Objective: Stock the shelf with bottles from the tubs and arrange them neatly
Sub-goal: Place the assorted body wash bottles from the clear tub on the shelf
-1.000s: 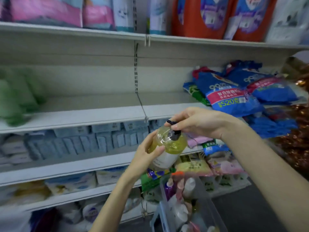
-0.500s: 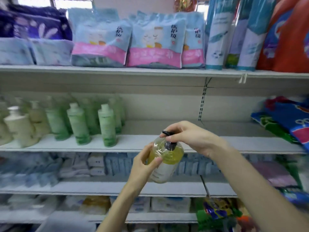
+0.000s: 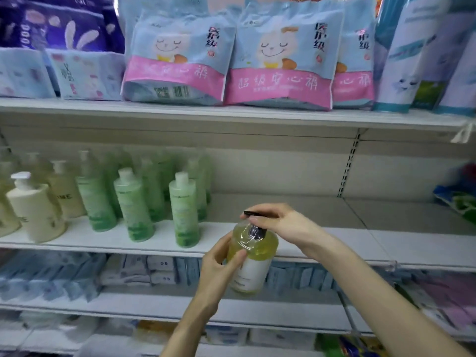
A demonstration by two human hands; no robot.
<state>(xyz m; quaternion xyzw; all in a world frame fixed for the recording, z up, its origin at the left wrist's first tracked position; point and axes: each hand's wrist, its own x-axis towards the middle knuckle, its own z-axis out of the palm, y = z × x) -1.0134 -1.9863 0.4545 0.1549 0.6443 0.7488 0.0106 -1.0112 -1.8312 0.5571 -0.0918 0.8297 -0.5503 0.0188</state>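
I hold a yellow pump bottle (image 3: 253, 264) with a white label and a black pump in front of the middle shelf (image 3: 334, 240). My left hand (image 3: 219, 266) wraps around the bottle's left side. My right hand (image 3: 278, 222) grips the black pump head from above. On the shelf to the left stand several green bottles (image 3: 184, 212) and cream pump bottles (image 3: 36, 210). The tubs are out of sight.
The shelf board right of the green bottles is bare up to blue bags (image 3: 461, 199) at the far right. Pink-and-blue diaper packs (image 3: 280, 63) fill the shelf above. Blue tissue packs (image 3: 85, 274) fill the shelf below.
My view has swung up and left from the tub to the shelf with the green bottles. Both hands kept their grip and carried the yellow bottle up toward the middle shelf.
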